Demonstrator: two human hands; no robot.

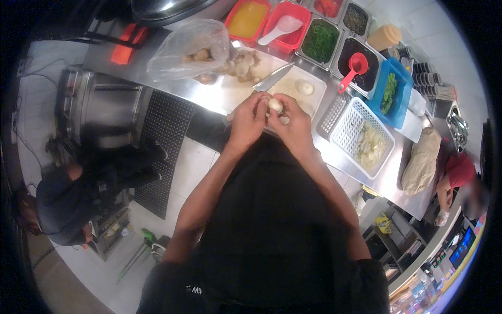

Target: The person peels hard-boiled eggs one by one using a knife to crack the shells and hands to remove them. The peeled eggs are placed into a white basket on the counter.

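Note:
Between the fingertips of my left hand (251,117) and my right hand (291,117) is a small pale round vegetable (275,105), its exact kind unclear. Both hands are at the near edge of a whitish cutting board (286,88). Just beyond them, a kitchen knife (274,76) lies on the board, blade pointing away to the right. Another pale round piece (306,87) rests at the board's right side. Brownish peelings or pieces (243,64) are heaped at the far left of the board, beside a clear plastic bag (172,51) with round brownish vegetables inside.
Right of the board stands a white basket (341,135) with pale slices. Beyond are red tubs (270,29), steel pans of greens (319,41) and dark liquid, and a blue container (404,88). A brown paper bag (421,161) lies right. One person is at left, another at far right.

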